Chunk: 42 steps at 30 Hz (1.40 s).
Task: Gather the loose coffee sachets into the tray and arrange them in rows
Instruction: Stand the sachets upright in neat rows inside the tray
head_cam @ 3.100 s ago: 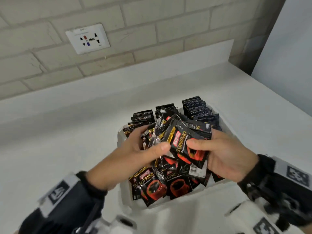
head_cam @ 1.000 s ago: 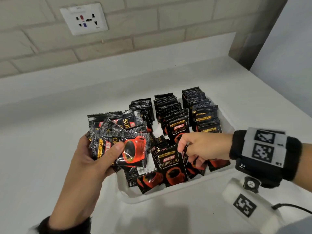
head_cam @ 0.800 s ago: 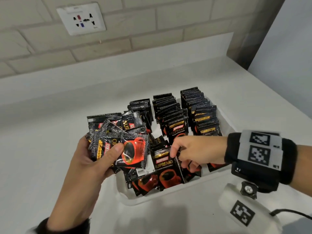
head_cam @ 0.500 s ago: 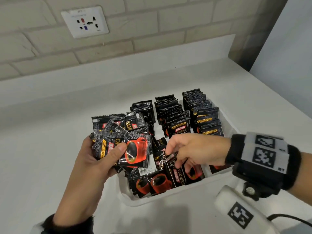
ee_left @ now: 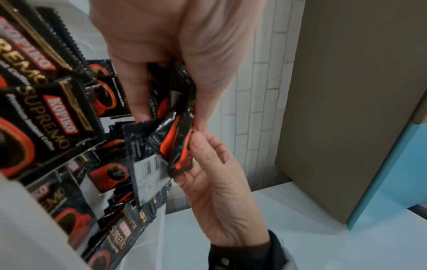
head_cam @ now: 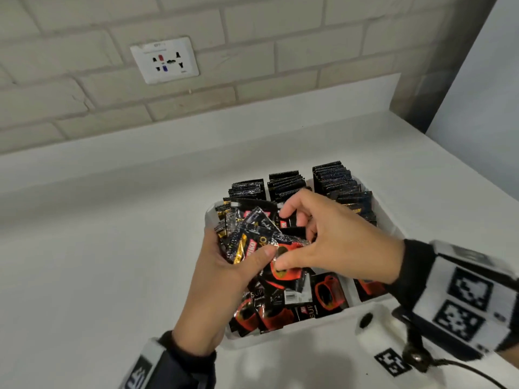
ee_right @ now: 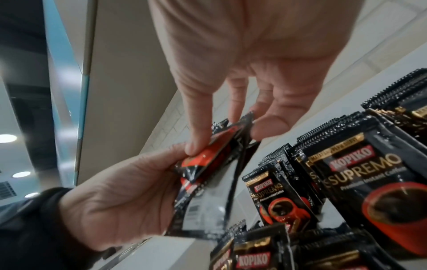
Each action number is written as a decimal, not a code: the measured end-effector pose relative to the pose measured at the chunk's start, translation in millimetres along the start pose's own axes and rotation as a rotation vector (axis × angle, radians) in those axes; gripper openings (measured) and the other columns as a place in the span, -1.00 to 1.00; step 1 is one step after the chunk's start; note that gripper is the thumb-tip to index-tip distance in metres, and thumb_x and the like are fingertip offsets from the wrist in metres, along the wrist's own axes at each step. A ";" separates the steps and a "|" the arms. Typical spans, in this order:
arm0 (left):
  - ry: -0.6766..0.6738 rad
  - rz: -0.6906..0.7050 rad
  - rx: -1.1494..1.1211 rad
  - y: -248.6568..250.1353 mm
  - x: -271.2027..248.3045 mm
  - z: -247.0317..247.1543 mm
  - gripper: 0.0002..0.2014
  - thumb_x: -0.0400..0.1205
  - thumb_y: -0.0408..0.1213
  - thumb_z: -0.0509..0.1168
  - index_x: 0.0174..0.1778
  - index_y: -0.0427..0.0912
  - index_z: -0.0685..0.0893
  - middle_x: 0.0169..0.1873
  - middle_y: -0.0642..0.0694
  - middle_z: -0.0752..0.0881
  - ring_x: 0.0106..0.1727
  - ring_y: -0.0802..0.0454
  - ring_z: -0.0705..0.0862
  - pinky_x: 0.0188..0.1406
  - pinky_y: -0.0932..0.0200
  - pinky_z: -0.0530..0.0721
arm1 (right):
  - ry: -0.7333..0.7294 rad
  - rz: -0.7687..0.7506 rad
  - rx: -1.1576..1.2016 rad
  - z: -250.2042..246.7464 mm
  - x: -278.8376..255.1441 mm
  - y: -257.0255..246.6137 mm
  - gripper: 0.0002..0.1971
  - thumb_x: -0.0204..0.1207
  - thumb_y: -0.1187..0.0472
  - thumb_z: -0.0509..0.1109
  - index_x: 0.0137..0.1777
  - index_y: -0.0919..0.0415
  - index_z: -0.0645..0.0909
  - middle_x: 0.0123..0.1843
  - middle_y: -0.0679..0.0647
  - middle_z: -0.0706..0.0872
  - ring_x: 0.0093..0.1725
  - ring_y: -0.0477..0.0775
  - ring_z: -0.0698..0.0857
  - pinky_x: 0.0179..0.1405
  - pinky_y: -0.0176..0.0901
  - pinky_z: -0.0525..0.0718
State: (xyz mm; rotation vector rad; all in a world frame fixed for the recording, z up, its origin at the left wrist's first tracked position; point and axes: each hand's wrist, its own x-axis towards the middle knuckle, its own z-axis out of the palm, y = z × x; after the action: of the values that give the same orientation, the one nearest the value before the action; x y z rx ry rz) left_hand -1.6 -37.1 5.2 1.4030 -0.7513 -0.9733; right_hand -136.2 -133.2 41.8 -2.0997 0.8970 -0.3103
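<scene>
A white tray (head_cam: 391, 223) holds black coffee sachets. Upright rows (head_cam: 286, 183) stand at its back and loose sachets (head_cam: 327, 293) lie at its front. My left hand (head_cam: 244, 256) grips a fanned bunch of sachets (head_cam: 247, 234) over the tray's left side. My right hand (head_cam: 292, 242) pinches the front sachet (head_cam: 289, 247) of that bunch between thumb and fingers. In the right wrist view, the right hand (ee_right: 228, 138) pinches that sachet (ee_right: 208, 157) by its edge. In the left wrist view, the left hand (ee_left: 171, 109) clamps the bunch (ee_left: 173, 138).
The tray sits on a white counter (head_cam: 98, 262) against a brick wall with a socket plate (head_cam: 164, 60). A white device with a black marker (head_cam: 393, 366) and a cable lies in front of the tray. A grey panel (head_cam: 477, 108) stands to the right.
My right hand left the loose sachets at the tray's front and rose to the bunch in my left hand. The left hand moved right, over the tray.
</scene>
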 end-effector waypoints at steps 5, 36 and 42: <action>-0.038 -0.046 -0.016 -5.0 -4.1 4.2 -0.30 0.16 -0.08 0.60 0.22 0.01 0.52 0.00 -0.02 0.79 0.01 -0.05 0.78 0.02 -0.15 0.74 | -0.023 0.031 0.115 -1.6 2.5 12.4 -0.73 0.29 0.18 0.59 -0.15 -0.07 0.56 -0.30 -0.10 0.51 -0.46 -0.25 0.50 -0.43 -0.43 0.49; 0.033 -0.269 -0.415 -12.9 7.5 25.6 -0.68 0.60 -0.45 0.22 0.28 -0.19 0.51 0.05 -0.26 0.75 -0.12 -0.12 0.76 -0.21 -0.11 0.75 | 0.078 0.004 -0.158 17.2 -1.7 16.6 -0.45 0.17 -0.25 0.51 0.15 -0.17 0.49 0.11 -0.25 0.42 0.19 -0.17 0.47 0.20 -0.02 0.56; 0.078 -0.310 -0.538 -13.7 7.5 26.2 -0.66 0.62 -0.16 0.20 0.27 -0.18 0.55 0.06 -0.29 0.75 -0.20 -0.08 0.75 -0.39 0.01 0.76 | 0.068 0.007 -0.197 19.4 0.3 13.6 -0.53 0.21 -0.17 0.54 0.06 -0.14 0.43 0.13 -0.19 0.39 0.19 -0.13 0.38 0.22 -0.12 0.46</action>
State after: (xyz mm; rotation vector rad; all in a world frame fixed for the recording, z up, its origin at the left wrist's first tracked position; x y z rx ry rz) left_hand -23.1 -54.4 -7.7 1.0849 -0.1844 -1.2415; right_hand -133.1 -127.6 19.1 -2.2770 1.0106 -0.3016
